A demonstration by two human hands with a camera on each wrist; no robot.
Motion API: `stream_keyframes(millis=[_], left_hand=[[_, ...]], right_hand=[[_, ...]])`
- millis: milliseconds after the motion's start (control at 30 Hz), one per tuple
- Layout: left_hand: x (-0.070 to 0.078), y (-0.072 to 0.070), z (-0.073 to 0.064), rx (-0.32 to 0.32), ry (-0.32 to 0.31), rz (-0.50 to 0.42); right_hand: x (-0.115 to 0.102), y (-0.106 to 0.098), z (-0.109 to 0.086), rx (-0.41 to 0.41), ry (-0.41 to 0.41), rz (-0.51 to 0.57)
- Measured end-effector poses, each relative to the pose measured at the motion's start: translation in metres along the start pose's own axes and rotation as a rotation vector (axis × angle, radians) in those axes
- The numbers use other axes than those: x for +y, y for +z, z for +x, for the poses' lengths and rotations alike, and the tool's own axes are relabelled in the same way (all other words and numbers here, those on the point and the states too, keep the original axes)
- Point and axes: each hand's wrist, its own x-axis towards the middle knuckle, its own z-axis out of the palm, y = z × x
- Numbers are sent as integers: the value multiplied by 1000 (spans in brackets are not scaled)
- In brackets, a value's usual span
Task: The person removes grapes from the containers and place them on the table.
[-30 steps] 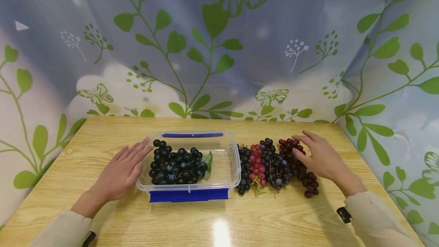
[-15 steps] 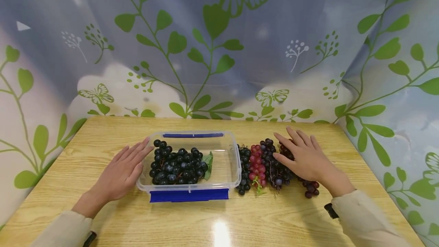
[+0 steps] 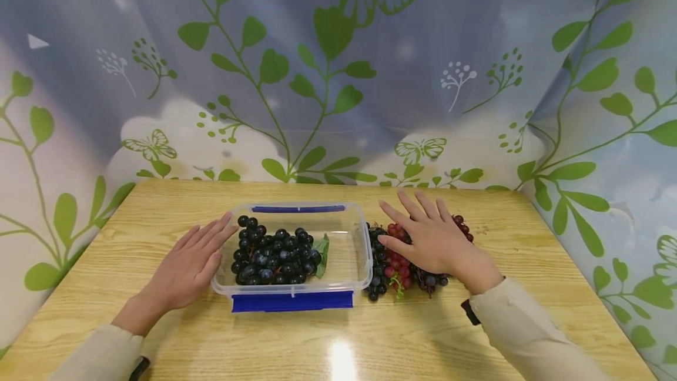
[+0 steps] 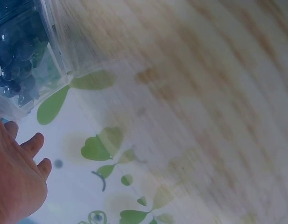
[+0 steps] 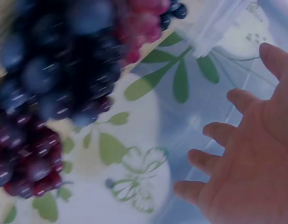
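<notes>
A clear plastic container [image 3: 346, 257] holds a bunch of black grapes [image 3: 277, 257] with a green leaf [image 3: 321, 254]. My left hand [image 3: 182, 269] lies with straight fingers at its left side, fingertips right at the rim. Over the bunches to the container's right, my right hand [image 3: 431, 243] is spread wide and holds nothing. Beneath it are bright red grapes [image 3: 398, 260] and a dark purple bunch [image 3: 431, 280], both partly covered. Black grapes [image 3: 376, 269] lie against the container's right wall. Dark red grapes [image 5: 29, 158] show fully in the right wrist view.
A blue locking flap [image 3: 292, 301] hangs down at the container's front, and another blue flap [image 3: 298, 209] is at its back. All of this stands on a wooden table [image 3: 254, 346]. Behind it hangs a curtain [image 3: 402, 104] printed with leaves and butterflies.
My right hand has moved left, from the dark red grapes across to the purple and bright red ones, its fingers spreading wider. The left hand and the container have stayed in place.
</notes>
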Motion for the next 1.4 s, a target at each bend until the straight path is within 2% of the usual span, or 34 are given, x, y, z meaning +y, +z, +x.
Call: stream_keyframes(millis=[300, 833, 1033, 1233, 1400], left_hand=[[1, -1, 0, 5, 3, 2], [2, -2, 0, -10, -9, -1], [2, -2, 1, -10, -11, -6], [2, -3, 1, -15, -10, -6], [2, -3, 1, -19, -18, -7]], right_hand=[[-42, -7, 21, -47, -74, -20], [-103, 2, 58, -163, -223, -24], [-121, 11, 68, -186, -282, -86], [-137, 19, 77, -198, -345, -220], [-144, 24, 83, -194, -367, -246]])
